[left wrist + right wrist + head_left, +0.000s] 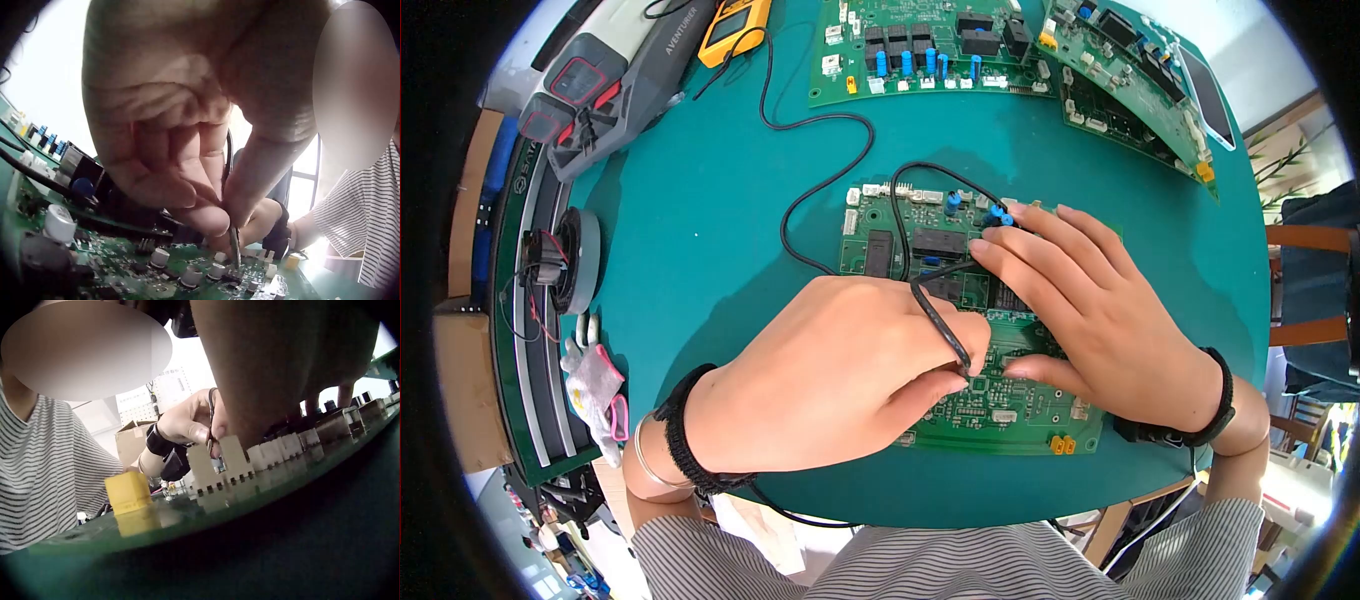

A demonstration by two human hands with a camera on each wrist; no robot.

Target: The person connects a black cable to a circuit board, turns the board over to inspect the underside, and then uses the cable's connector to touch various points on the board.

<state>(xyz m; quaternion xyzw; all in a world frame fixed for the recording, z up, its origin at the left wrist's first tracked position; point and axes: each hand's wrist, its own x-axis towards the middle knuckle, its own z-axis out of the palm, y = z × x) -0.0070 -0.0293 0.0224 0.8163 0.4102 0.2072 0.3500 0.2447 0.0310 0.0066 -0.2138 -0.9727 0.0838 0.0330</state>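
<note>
A green circuit board [945, 438] lies on the table beneath both hands, carrying white connectors, dark relays and blue capacitors. My left hand [850, 350] pinches the end of a black lead [940, 322] between thumb and index finger. In the left wrist view, a thin metal tip [234, 247] points down from the fingertips at the board's small parts. My right hand [1090, 310] lies over the board's right side with its fingers stretched out. The lead loops over the board and passes under those fingers, which hide part of it. A yellow connector [128, 492] stands at the board's edge.
More circuit boards [890, 95] lie at the back, one leaning [1140, 90] beside a phone [1205, 95]. A yellow meter [735, 30] sits back left, with black cable running from it. A tool case [630, 90], round speaker [575, 260] and glove [595, 385] line the left side.
</note>
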